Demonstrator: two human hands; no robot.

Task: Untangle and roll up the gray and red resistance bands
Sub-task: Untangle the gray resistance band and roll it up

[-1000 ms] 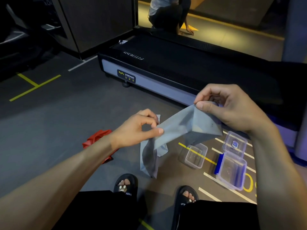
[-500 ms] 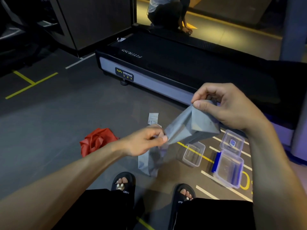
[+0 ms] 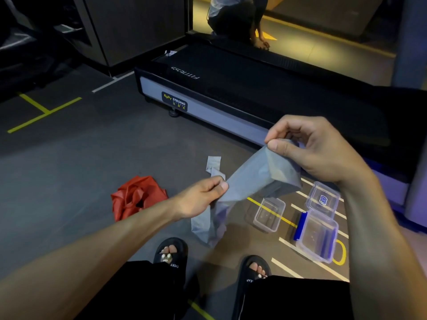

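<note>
I hold the gray resistance band (image 3: 251,179) in the air above the floor. My right hand (image 3: 309,151) pinches its upper end, where the band is folded into a flat wad. My left hand (image 3: 201,198) pinches the band lower down, and a loose tail hangs below it toward my feet. One free end of the gray band sticks up behind my left hand. The red resistance band (image 3: 136,196) lies crumpled on the dark floor, left of my left forearm, untouched.
A small clear box (image 3: 269,213) and a clear box with blue clips and an open lid (image 3: 316,234) stand on the floor at right. A treadmill (image 3: 231,88) runs across the back. A person crouches behind it. My sandalled feet (image 3: 171,255) are below.
My left hand has slid down and left along the gray band, stretching it out from my right hand. The view shifted, so the red band shows more fully.
</note>
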